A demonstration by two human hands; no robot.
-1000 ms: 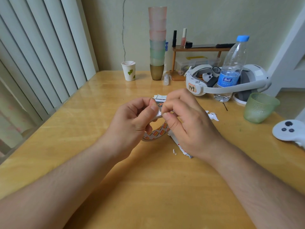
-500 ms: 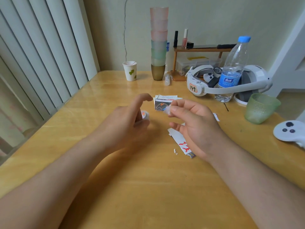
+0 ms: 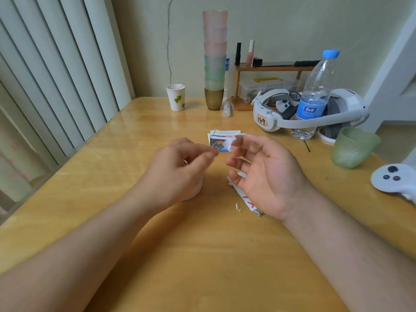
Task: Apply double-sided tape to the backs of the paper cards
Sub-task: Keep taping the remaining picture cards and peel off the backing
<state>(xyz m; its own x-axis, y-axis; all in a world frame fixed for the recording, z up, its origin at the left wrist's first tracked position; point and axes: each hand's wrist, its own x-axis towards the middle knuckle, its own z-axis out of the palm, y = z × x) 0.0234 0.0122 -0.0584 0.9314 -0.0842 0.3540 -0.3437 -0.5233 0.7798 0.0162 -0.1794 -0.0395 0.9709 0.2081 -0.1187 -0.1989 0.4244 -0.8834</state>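
While both hands hover over the table's (image 3: 94,221) middle, the left hand (image 3: 177,170) curls over the tape roll (image 3: 193,188). The right hand (image 3: 265,174), palm up, pinches a small tape piece (image 3: 230,144) above the cards (image 3: 221,140), long side parallel to the far edge. Since a second ago, the hands have parted.

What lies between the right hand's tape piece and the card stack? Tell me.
Nothing visible. The right hand pinches a small tape piece at its fingertips, just over the near right edge of the card stack. The left hand is off to the left, apart from it.
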